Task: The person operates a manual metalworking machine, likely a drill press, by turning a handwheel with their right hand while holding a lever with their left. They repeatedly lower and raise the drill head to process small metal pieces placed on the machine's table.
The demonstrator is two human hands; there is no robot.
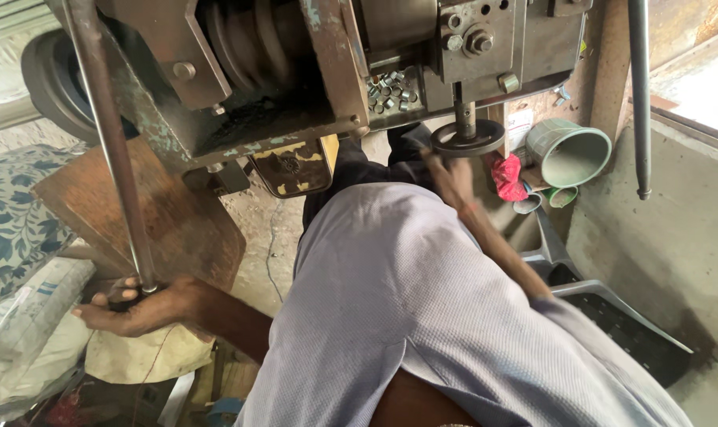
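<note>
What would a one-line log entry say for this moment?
left hand: grips lever end | right hand: blurred, at round die under press | small metal pieces on press ledge

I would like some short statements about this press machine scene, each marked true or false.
1. The left hand grips the lower end of a long metal lever. True.
2. The right hand rests on the person's knee. False: it reaches up to the round die plate under the machine's ram; the hand is blurred.
3. A pale green cup lies on its side at the right. True.
4. Small metal pieces lie on the machine ledge. True.
5. The person wears a red shirt. False: the shirt is pale lilac-grey.
</note>
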